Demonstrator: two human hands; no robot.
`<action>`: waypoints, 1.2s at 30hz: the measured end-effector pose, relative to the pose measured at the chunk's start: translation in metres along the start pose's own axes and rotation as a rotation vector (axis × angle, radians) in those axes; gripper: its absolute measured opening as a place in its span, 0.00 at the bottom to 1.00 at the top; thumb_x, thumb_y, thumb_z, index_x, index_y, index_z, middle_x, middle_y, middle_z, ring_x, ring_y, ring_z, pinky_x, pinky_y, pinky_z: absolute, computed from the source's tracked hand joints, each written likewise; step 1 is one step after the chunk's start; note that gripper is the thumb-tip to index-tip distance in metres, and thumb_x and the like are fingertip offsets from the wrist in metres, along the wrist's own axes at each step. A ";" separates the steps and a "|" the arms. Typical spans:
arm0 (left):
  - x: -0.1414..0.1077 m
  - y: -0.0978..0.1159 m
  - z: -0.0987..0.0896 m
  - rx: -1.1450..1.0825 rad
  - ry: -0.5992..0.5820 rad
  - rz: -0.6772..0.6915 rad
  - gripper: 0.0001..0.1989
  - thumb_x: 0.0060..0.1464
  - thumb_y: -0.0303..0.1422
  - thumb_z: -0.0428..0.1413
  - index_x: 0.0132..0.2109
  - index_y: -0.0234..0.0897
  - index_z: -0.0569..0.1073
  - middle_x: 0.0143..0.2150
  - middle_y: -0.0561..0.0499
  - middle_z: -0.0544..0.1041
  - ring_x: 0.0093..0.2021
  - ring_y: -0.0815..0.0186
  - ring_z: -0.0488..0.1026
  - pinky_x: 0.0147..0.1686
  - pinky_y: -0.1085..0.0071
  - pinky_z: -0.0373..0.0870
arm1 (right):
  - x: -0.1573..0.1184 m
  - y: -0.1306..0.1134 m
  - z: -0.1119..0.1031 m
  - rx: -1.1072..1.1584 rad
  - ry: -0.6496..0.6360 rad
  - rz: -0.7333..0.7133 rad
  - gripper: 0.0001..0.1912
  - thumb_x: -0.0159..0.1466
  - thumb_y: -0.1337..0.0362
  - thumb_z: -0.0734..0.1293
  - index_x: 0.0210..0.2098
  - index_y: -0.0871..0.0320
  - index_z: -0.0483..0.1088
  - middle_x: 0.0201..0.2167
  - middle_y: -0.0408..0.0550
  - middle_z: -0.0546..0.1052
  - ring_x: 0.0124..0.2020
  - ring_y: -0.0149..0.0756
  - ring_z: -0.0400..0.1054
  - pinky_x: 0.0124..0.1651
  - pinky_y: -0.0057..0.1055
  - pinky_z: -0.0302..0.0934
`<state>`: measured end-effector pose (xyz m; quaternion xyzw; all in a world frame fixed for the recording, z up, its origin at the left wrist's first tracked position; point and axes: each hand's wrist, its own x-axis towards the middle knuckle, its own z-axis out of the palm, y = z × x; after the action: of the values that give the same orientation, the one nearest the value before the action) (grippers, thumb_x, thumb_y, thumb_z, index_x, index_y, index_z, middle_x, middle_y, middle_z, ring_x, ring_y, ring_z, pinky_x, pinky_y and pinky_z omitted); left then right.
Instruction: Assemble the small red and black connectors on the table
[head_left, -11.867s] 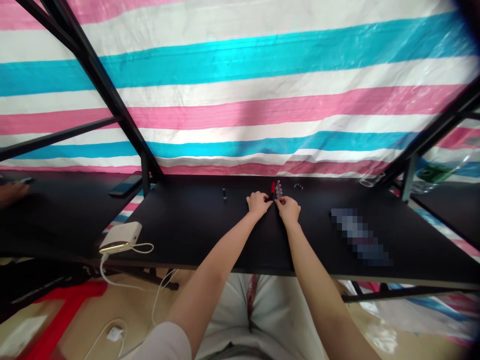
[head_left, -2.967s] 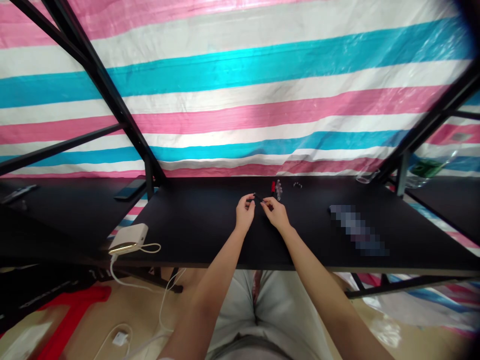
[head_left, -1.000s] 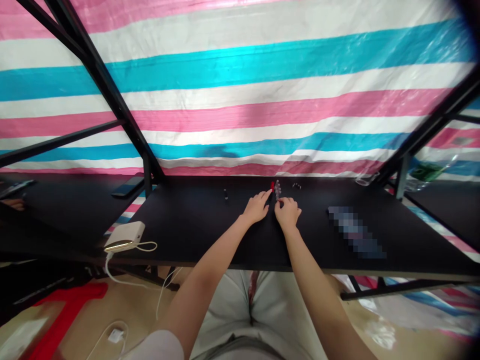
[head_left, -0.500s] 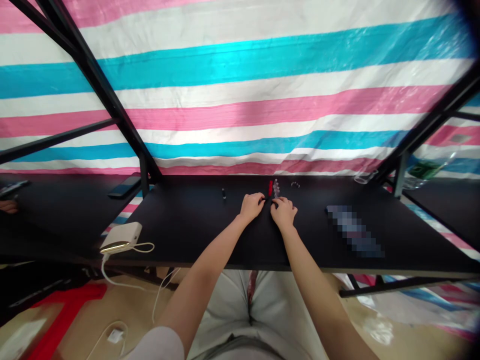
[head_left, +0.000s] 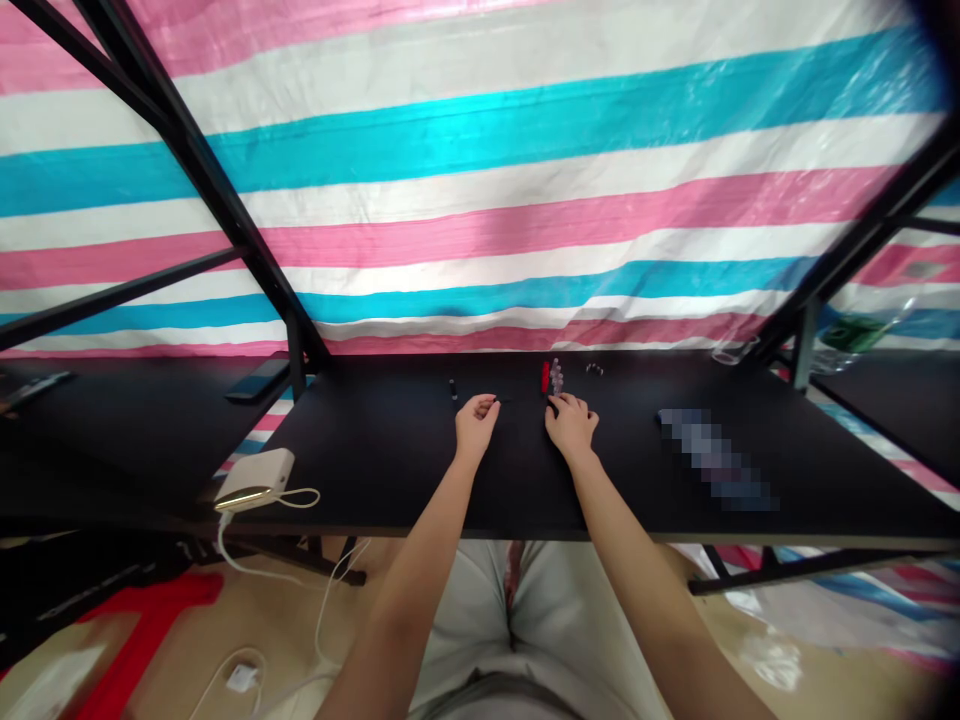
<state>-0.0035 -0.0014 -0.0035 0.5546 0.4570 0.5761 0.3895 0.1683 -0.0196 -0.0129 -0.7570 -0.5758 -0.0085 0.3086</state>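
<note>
My left hand (head_left: 475,420) is closed in a pinch above the black table (head_left: 420,480), with a small thin dark piece (head_left: 501,400) at its fingertips, too small to name. To its left a short dark cylinder (head_left: 453,389) with a pale band lies on the table. My right hand (head_left: 571,422) rests on the tabletop, fingers bent and drawn together at the tips; what they hold is too small and dark to make out. Just beyond those fingertips are a slim red object (head_left: 545,377) and a row of clear, bead-like pieces (head_left: 556,376).
Several small shiny pieces (head_left: 594,369) lie farther back. On the right is a blurred-out flat object (head_left: 716,460); on the left, a white box (head_left: 259,472) with a cable. A dark phone-like slab (head_left: 257,380) lies on the neighbouring table. Black metal frame bars (head_left: 259,260) flank the table.
My left hand has moved left, away from my right hand, with the dark piece at its fingertips. The right hand stays almost in place. The view has shifted slightly.
</note>
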 end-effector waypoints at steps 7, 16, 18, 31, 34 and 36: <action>-0.003 0.005 -0.002 0.031 0.029 0.004 0.13 0.43 0.37 0.56 0.35 0.33 0.71 0.29 0.49 0.72 0.28 0.71 0.68 0.32 0.73 0.66 | -0.002 0.000 -0.001 -0.012 -0.017 -0.032 0.14 0.58 0.64 0.58 0.42 0.53 0.70 0.46 0.51 0.69 0.47 0.45 0.56 0.47 0.48 0.44; -0.004 0.001 -0.001 0.072 0.031 0.036 0.13 0.44 0.37 0.56 0.36 0.33 0.72 0.29 0.49 0.73 0.28 0.71 0.68 0.32 0.73 0.66 | -0.004 -0.014 -0.002 0.287 -0.048 -0.394 0.09 0.59 0.63 0.58 0.34 0.57 0.68 0.34 0.49 0.71 0.37 0.37 0.62 0.41 0.34 0.55; -0.003 0.001 -0.001 0.058 0.050 0.033 0.12 0.44 0.37 0.56 0.36 0.33 0.72 0.29 0.49 0.73 0.28 0.71 0.69 0.32 0.73 0.66 | -0.004 -0.016 -0.001 0.380 -0.014 -0.413 0.08 0.60 0.63 0.57 0.32 0.58 0.66 0.31 0.48 0.70 0.34 0.35 0.63 0.39 0.31 0.57; -0.002 0.002 -0.002 0.015 0.076 0.026 0.12 0.46 0.36 0.56 0.36 0.34 0.71 0.30 0.49 0.73 0.29 0.70 0.70 0.32 0.72 0.68 | -0.005 -0.015 0.003 0.534 -0.009 -0.340 0.13 0.60 0.59 0.57 0.42 0.56 0.65 0.37 0.49 0.73 0.38 0.36 0.68 0.42 0.33 0.61; -0.002 0.002 -0.002 -0.008 0.064 0.019 0.12 0.46 0.37 0.55 0.37 0.34 0.70 0.31 0.48 0.73 0.31 0.69 0.71 0.33 0.71 0.68 | -0.006 -0.015 0.002 0.513 -0.011 -0.317 0.13 0.61 0.60 0.57 0.42 0.56 0.65 0.37 0.49 0.74 0.37 0.36 0.68 0.42 0.33 0.61; -0.003 0.003 -0.001 -0.014 0.054 0.017 0.12 0.46 0.37 0.55 0.37 0.34 0.70 0.31 0.47 0.73 0.31 0.69 0.71 0.33 0.71 0.69 | -0.006 -0.016 0.000 0.504 -0.027 -0.339 0.12 0.61 0.60 0.57 0.41 0.56 0.66 0.36 0.48 0.74 0.36 0.36 0.68 0.41 0.32 0.61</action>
<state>-0.0043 -0.0048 -0.0011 0.5400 0.4586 0.5974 0.3758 0.1524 -0.0224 -0.0080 -0.5498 -0.6820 0.0934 0.4731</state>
